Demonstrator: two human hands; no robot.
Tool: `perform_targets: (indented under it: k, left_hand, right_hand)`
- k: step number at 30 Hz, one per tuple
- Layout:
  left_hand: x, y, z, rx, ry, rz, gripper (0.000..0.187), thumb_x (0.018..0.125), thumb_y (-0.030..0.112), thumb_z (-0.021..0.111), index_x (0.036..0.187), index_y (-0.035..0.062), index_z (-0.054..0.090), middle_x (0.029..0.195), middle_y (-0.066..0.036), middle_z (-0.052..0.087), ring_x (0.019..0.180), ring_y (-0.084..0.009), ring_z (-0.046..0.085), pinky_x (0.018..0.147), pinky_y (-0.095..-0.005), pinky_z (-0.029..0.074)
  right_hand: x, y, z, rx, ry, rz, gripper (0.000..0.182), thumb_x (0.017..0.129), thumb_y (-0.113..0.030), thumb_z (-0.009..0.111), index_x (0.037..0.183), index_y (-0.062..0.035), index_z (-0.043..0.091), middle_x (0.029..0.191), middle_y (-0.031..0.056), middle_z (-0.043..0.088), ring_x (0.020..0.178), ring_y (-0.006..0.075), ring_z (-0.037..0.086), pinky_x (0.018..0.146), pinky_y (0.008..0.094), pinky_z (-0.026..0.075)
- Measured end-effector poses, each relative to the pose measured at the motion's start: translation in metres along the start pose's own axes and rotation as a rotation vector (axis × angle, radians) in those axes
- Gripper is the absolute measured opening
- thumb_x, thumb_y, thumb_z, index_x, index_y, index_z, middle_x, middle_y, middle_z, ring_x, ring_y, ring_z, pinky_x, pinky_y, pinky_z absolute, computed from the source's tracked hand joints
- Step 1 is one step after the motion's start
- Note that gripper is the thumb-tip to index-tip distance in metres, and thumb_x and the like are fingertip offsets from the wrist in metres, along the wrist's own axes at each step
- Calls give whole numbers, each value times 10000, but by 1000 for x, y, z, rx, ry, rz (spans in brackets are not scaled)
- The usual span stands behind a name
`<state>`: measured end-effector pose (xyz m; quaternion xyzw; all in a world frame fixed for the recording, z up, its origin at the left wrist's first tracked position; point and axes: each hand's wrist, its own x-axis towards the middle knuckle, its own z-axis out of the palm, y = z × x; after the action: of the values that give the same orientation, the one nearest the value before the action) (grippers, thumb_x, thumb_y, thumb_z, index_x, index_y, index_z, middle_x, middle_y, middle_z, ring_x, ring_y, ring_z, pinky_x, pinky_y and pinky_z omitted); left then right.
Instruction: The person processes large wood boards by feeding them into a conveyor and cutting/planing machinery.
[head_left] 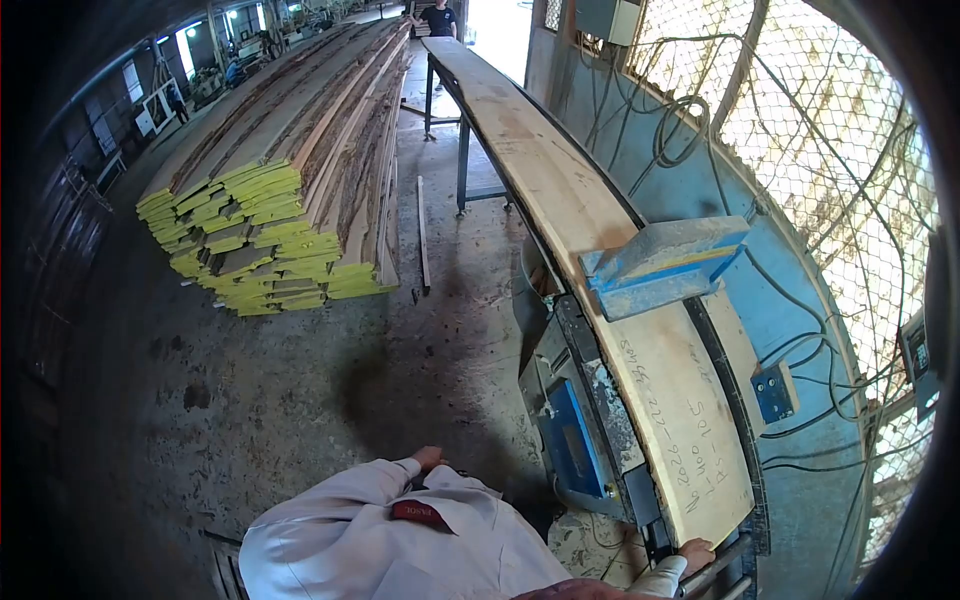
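Note:
A long pale board (655, 365) with handwriting on its near end lies along a machine table and runs away toward the back. My right hand (697, 557) is at the board's near end, its fingers closed round the end edge. A blue metal guard (665, 265) spans the board farther up. My left hand (430, 458) is in front of my body, away from the board; its fingers are too small to make out.
A tall stack of rough planks (270, 215) with yellow-painted ends stands at the left. A person (438, 20) stands by the board's far end. A thin strip (422, 230) lies on the floor. Cables, a control box (775, 393) and wire mesh line the right side.

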<state>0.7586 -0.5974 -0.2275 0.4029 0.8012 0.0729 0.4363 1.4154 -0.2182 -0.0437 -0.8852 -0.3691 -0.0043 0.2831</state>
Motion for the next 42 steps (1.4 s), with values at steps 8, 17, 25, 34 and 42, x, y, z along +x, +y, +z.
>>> perform_targets:
  k: [8,17,25,34,42]
  left_hand:
    - [-8,0,-8,-11,40,96,527,890,506,625,919,-10,733,985,-251,701,956,-427,681,807,-501,534]
    - [-2,-10,-2,23,-26,16,538,880,477,658,1032,-36,706,1106,-278,680,1066,-441,645,902,-498,520]
    - [-21,0,-15,-21,-10,4,505,875,466,658,979,-24,721,1071,-279,687,1041,-440,655,884,-509,517]
    - [-8,-22,0,-16,70,54,486,858,485,696,915,5,743,979,-249,706,953,-432,677,822,-504,530]
    - [-17,-18,-5,-20,85,73,487,860,487,683,931,9,737,996,-242,705,965,-413,671,812,-485,518]
  right_hand:
    - [6,8,1,-301,-130,-257,413,976,-325,480,1060,61,601,1008,300,677,922,456,665,803,499,526]
    - [-7,-9,-6,-18,18,18,405,977,-315,500,1094,62,591,1052,298,674,947,444,668,807,479,531]
    - [6,8,7,1,-33,-72,365,971,-284,530,1026,75,565,1010,294,665,935,434,667,778,457,533]
    - [2,-4,-10,-1314,-245,-776,318,983,-222,444,1136,-210,722,1140,-35,712,1042,174,655,860,472,436]
    - [-40,-55,-60,-54,-49,90,571,965,-456,478,1235,36,587,1181,290,656,1099,463,634,947,516,504]
